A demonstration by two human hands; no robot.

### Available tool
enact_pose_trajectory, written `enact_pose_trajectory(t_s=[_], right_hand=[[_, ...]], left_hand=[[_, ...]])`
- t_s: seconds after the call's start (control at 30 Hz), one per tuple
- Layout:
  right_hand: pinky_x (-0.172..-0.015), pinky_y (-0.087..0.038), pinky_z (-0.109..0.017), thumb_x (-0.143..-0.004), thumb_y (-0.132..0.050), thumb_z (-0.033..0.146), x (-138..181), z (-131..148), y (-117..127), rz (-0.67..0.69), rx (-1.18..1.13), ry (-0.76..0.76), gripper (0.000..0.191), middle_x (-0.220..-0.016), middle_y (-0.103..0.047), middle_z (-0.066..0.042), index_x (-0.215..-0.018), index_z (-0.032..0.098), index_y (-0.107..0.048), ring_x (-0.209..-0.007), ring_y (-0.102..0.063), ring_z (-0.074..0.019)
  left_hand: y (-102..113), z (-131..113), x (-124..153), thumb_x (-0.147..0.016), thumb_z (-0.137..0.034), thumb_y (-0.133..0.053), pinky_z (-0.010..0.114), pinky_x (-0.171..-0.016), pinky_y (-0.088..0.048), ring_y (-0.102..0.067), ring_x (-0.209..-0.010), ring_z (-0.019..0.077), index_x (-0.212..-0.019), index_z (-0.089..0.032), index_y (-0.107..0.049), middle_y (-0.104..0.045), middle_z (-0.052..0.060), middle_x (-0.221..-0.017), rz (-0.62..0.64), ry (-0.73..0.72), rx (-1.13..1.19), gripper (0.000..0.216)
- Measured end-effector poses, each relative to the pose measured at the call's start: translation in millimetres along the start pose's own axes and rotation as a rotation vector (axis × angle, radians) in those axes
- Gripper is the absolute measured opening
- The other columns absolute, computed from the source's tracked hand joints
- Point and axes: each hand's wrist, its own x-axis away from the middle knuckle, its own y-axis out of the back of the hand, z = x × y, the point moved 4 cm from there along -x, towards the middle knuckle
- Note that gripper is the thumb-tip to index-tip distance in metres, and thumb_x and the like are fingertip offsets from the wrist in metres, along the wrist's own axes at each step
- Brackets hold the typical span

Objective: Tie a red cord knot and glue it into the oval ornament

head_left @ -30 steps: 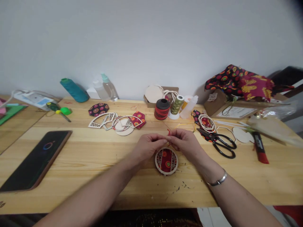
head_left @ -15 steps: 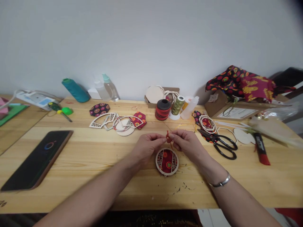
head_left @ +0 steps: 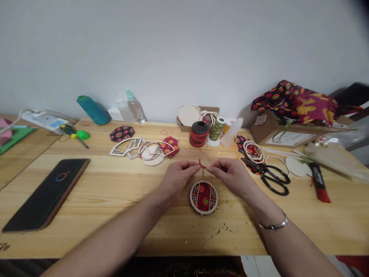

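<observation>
On the table (head_left: 115, 184), left hand (head_left: 180, 177) and right hand (head_left: 230, 175) pinch narrowly, about equally near the round ornament (head_left: 204, 197), which lies just on the person's side; red cord (head_left: 202, 167) stretches crosswise between fingertips, one strand pointing to the ornament.

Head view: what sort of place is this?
Probably a craft workspace, though whether at home or in a shop I can't tell. Signs: a red-and-black spool, scissors, and a round frame with patterned fabric.
</observation>
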Motion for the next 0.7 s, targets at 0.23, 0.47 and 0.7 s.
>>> enact_pose_trajectory(t_s=[0.23, 0.47, 0.7], right_hand=[[-0.05, -0.035, -0.023, -0.081, -0.057, 0.033, 13.5, 7.9, -14.1, 0.029, 0.01, 0.123, 0.019, -0.06, -0.063, 0.0, -0.074, 0.019, -0.067, -0.052, -0.047, -0.0102], [-0.056, -0.034, -0.024, -0.088, -0.046, 0.025, 20.3, 12.8, -32.5, 0.135, 0.314, 0.351, 0.022, -0.069, -0.065, -0.002, -0.075, 0.019, -0.063, -0.058, -0.052, -0.0117], [-0.056, -0.032, -0.025, -0.087, -0.05, 0.034, 20.7, 16.3, -25.3, 0.132, 0.331, 0.445, 0.029, -0.063, -0.061, -0.002, -0.067, 0.018, -0.063, -0.058, -0.05, -0.0117]], left_hand=[[0.3, -2.5, 2.4, -0.061, -0.026, -0.075, 0.021, -0.044, -0.021, -0.034, -0.044, 0.0043, -0.072, -0.013, -0.071, -0.062, -0.001, -0.06, -0.03, 0.002, 0.054, 0.017], [-1.9, 1.4, 0.8, -0.067, -0.022, -0.071, 0.016, -0.038, -0.014, -0.029, -0.039, -0.0002, -0.074, -0.011, -0.065, -0.064, 0.002, -0.066, 0.091, 0.112, 0.228, 0.014], [-2.4, 4.5, -0.6, -0.066, -0.018, -0.071, 0.015, -0.037, -0.013, -0.028, -0.037, -0.0011, -0.07, -0.01, -0.062, -0.055, -0.003, -0.057, 0.144, 0.163, 0.351, 0.012]])
